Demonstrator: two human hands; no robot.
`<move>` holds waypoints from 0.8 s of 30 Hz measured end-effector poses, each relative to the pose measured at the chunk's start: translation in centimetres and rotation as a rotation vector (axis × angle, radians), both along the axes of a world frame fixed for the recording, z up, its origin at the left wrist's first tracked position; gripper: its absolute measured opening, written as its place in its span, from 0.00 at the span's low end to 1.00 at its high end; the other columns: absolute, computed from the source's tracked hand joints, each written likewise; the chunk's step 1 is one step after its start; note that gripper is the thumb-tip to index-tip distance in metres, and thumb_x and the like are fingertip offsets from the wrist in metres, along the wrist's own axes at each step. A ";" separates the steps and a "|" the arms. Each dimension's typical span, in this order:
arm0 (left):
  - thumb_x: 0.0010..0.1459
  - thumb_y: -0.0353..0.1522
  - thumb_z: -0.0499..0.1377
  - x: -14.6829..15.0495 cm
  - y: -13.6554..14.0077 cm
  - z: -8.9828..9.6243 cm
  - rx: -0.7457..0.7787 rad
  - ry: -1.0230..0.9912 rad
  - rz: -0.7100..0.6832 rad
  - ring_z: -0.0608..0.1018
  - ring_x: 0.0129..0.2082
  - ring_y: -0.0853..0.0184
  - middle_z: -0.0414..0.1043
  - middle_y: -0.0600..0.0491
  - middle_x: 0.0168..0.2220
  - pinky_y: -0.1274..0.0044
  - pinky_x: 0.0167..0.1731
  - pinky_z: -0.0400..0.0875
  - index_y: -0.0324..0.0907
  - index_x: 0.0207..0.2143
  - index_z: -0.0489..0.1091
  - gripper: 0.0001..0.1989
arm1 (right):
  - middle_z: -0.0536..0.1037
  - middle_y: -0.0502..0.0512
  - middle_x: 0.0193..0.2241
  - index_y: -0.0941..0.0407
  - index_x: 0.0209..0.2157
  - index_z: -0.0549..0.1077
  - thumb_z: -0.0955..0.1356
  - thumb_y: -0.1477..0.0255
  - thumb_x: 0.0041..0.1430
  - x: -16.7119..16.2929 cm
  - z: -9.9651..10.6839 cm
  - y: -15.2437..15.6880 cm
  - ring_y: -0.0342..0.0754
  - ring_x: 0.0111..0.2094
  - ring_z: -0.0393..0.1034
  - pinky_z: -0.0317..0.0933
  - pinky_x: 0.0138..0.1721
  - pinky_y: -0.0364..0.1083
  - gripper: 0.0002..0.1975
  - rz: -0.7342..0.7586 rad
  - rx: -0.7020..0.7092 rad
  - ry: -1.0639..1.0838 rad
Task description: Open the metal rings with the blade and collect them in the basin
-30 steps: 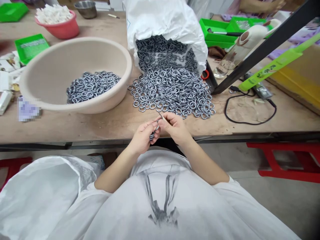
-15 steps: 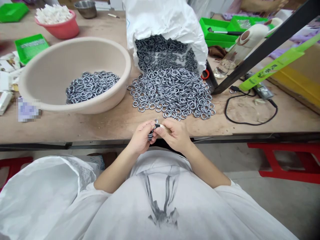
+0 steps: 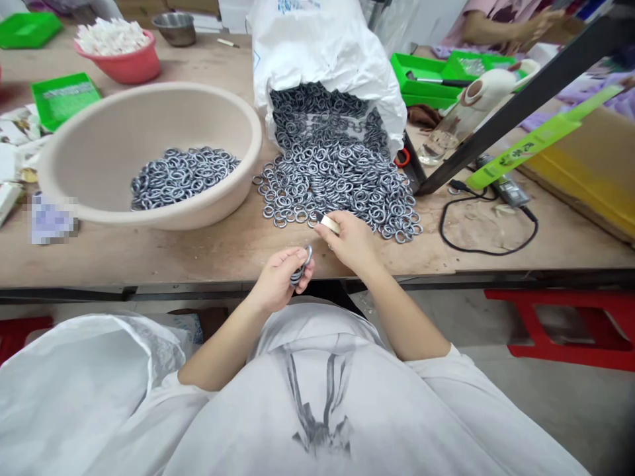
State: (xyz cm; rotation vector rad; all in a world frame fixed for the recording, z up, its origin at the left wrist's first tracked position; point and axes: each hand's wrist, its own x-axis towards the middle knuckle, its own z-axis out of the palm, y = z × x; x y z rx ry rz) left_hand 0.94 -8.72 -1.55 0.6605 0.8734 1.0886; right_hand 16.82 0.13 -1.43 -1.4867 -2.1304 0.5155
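Near the table's front edge, my left hand (image 3: 282, 276) is closed around several grey rings (image 3: 297, 274), one of them standing up between thumb and finger. My right hand (image 3: 351, 241) pinches a small knife (image 3: 330, 225) with a cream handle and a short dark blade, apart from the left hand and over the near edge of the ring pile. That pile of grey rings (image 3: 342, 178) spills out of a white sack (image 3: 322, 49) lying on its side. To the left, a large beige basin (image 3: 149, 106) has more grey rings (image 3: 181, 175) in it.
A dark metal post (image 3: 496, 119) slants up at the right, by a bottle (image 3: 441, 142), a black cable (image 3: 441, 231) and a yellow-green strip (image 3: 536, 145). Behind are green trays (image 3: 426, 92) and a red bowl (image 3: 124, 66). Another person's hands (image 3: 538, 26) show at upper right.
My hands have come apart. The right hand with the small knife has moved up and right to the ring pile, while the left keeps the rings near the same place.
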 end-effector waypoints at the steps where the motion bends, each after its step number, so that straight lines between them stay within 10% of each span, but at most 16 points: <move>1: 0.52 0.41 0.65 -0.2 0.1 -0.1 -0.009 -0.003 0.026 0.65 0.16 0.78 0.66 0.57 0.22 0.83 0.14 0.55 0.37 0.28 0.70 0.14 | 0.78 0.55 0.39 0.54 0.43 0.76 0.66 0.60 0.64 -0.5 0.3 0.5 0.50 0.39 0.71 0.55 0.35 0.45 0.14 0.006 0.018 -0.093; 6: 0.49 0.33 0.65 -1.1 0.7 -0.4 -0.042 -0.045 0.119 0.67 0.17 0.77 0.73 0.56 0.27 0.85 0.13 0.57 0.39 0.44 0.73 0.18 | 0.77 0.57 0.45 0.51 0.48 0.76 0.66 0.61 0.65 -3.7 1.0 2.2 0.53 0.39 0.74 0.56 0.34 0.46 0.14 0.105 0.061 -0.411; 13: 0.46 0.33 0.65 -1.6 1.3 -0.2 -0.163 -0.157 0.230 0.68 0.16 0.77 0.73 0.55 0.25 0.86 0.11 0.57 0.36 0.34 0.71 0.13 | 0.77 0.60 0.45 0.55 0.45 0.76 0.69 0.64 0.63 -4.8 0.4 3.9 0.52 0.38 0.74 0.58 0.33 0.47 0.12 0.111 0.090 -0.427; 24: 0.46 0.42 0.70 -0.5 2.0 -0.4 -0.035 -0.024 0.259 0.67 0.17 0.79 0.69 0.58 0.28 0.86 0.13 0.57 0.39 0.35 0.68 0.21 | 0.78 0.52 0.37 0.56 0.42 0.75 0.70 0.65 0.57 -2.7 -0.2 -1.1 0.46 0.39 0.71 0.64 0.45 0.46 0.13 0.104 -0.199 0.751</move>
